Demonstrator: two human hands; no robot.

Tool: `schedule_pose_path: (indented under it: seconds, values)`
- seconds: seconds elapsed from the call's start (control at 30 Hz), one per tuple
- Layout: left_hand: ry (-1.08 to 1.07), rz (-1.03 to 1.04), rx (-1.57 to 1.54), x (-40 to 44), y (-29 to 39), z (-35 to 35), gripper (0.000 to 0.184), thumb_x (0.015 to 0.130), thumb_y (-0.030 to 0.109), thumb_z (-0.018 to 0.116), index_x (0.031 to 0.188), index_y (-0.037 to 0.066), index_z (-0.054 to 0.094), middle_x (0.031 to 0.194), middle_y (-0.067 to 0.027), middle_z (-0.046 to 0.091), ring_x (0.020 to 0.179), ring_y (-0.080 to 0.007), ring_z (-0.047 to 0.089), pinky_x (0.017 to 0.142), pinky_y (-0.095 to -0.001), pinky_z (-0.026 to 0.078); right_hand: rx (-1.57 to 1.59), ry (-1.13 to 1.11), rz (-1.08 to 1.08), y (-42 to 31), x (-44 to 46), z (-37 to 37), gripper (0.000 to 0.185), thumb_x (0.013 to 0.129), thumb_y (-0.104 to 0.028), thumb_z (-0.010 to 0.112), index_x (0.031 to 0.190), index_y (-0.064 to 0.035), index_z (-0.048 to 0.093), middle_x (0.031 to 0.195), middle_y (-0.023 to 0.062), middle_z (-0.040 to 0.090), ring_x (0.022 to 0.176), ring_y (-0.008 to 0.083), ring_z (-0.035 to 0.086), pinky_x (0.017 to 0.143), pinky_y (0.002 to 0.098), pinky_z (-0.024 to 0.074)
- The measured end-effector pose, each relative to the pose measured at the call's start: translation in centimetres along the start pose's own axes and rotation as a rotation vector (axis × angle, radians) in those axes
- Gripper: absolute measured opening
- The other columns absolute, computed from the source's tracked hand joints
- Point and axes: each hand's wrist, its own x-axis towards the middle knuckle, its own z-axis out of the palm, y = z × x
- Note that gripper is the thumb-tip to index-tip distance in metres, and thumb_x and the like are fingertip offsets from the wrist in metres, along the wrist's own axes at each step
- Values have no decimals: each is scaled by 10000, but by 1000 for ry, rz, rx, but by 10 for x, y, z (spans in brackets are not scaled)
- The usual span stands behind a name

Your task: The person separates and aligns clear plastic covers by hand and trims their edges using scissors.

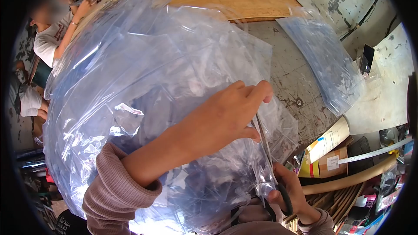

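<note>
A large heap of clear, bluish plastic sheeting [174, 56] spreads in front of me, glossy and creased. My left hand [230, 111] reaches across it with fingers curled together, pinching the edge of a clear plastic sheet. In my right hand [291, 187], low on the right, is a pair of scissors [285, 198] with dark handles. Their long metal blades point up toward my left hand and lie along the plastic. Clear film hides part of the blades.
A flat stack of clear plastic sheets [324, 61] lies on the worn table [289, 67] at right. Behind are a wooden board [235, 1] and a phone [367, 59]. A cardboard box [333, 163] and clutter sit lower right. Another person [52, 39] is at upper left.
</note>
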Motion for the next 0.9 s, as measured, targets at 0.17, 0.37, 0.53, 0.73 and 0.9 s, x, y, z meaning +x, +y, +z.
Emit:
schedule_pose_path:
  seconds: [0.17, 0.37, 0.53, 0.73, 0.9]
  values:
    - [-9, -14, -6, 0, 1, 0, 539, 682, 177, 785, 1091, 91, 445, 785, -57, 503, 756, -218, 529, 703, -336, 446, 9, -13, -12, -6, 1, 1, 618, 726, -522, 738, 983, -12, 501, 626, -37, 418, 575, 45, 353, 503, 233, 267]
    - [-21, -29, -1, 0, 2, -1, 547, 679, 171, 788, 1094, 91, 442, 782, -61, 503, 746, -216, 533, 693, -336, 448, -79, -7, 8, -6, 0, 0, 602, 729, -496, 748, 992, -14, 501, 617, -29, 426, 561, 48, 363, 497, 235, 278]
    - [-27, -35, -14, 1, 1, -1, 551, 678, 169, 789, 1093, 92, 437, 784, -63, 503, 748, -217, 534, 695, -337, 448, -134, 19, 21, -9, -1, 1, 631, 711, -537, 746, 991, -12, 535, 583, -29, 421, 535, 57, 358, 479, 244, 278]
    - [-8, -25, -34, 0, 1, 0, 576, 674, 155, 792, 1112, 97, 422, 803, -67, 504, 753, -217, 541, 704, -337, 452, -127, 26, 8, -4, -3, 0, 604, 711, -536, 745, 978, -24, 565, 570, -33, 431, 531, 52, 361, 478, 243, 284]
    - [1, -23, -27, 0, 2, -1, 583, 675, 142, 791, 1119, 95, 416, 811, -68, 506, 759, -218, 545, 713, -337, 453, -10, -10, 43, -2, -4, -3, 584, 728, -476, 758, 1016, -14, 544, 648, -39, 489, 587, 44, 399, 518, 233, 310]
